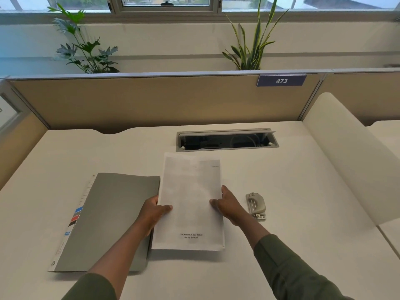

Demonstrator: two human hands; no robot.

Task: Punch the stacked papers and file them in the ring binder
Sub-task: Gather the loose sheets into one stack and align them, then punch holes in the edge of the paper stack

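Note:
A stack of white papers (190, 191) is held over the middle of the desk, its near end low and its far end raised. My left hand (154, 211) grips the stack's left edge, thumb on top. My right hand (227, 205) grips the right edge the same way. A closed grey ring binder (108, 219) lies flat just left of the papers, its labelled spine facing left. A small metal hole punch (256, 206) sits on the desk right of my right hand, not touched.
An open cable tray (227, 140) is cut into the white desk (303, 202) behind the papers. A beige partition (162, 100) with the sign 473 closes the back; a curved white divider (346, 159) borders the right. Plants stand beyond.

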